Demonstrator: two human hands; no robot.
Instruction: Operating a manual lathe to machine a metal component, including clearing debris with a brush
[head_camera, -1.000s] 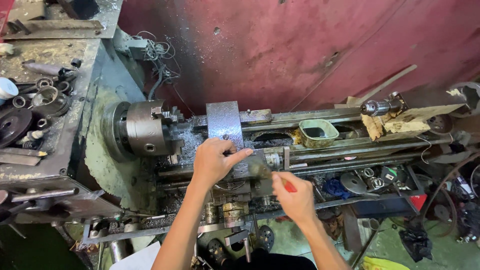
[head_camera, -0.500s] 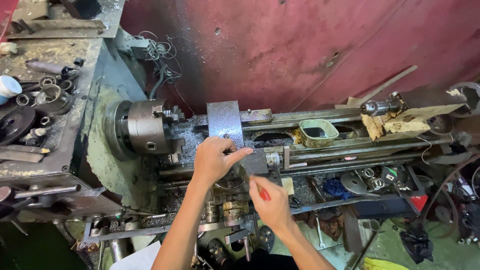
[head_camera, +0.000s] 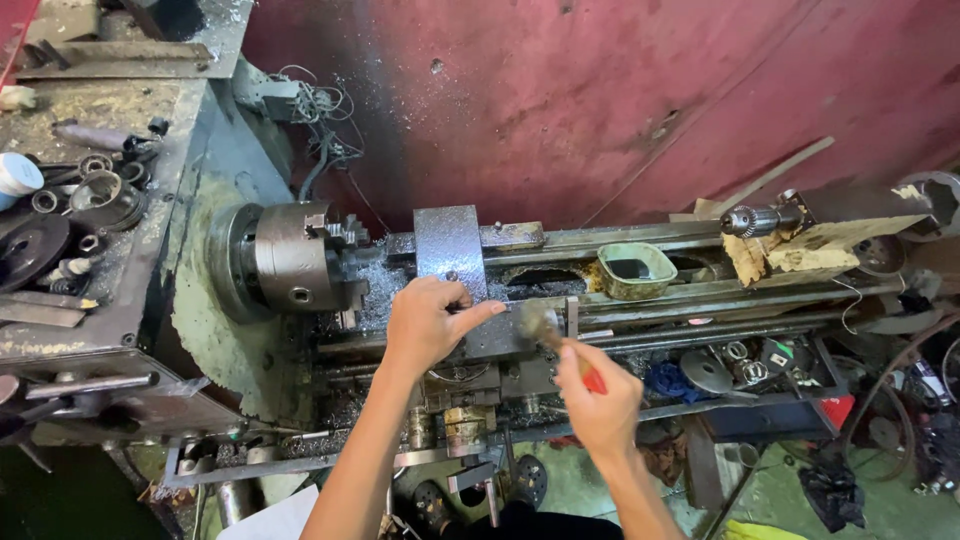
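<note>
Lathe (head_camera: 560, 300) fills the space along the red wall, chuck (head_camera: 295, 260) at its left end, metal chips strewn over the bed. Left hand (head_camera: 430, 325) lies spread on the grey carriage block (head_camera: 450, 250), fingers extended, steadying. Right hand (head_camera: 600, 400) is curled tight around a red-handled brush (head_camera: 545, 325) just beside the carriage; short, light strokes away from the chuck seem the best way to go.

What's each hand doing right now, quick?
Left hand: fingers rest on the lathe carriage, gripping nothing visible.
Right hand: closed on a red-handled brush.
</note>
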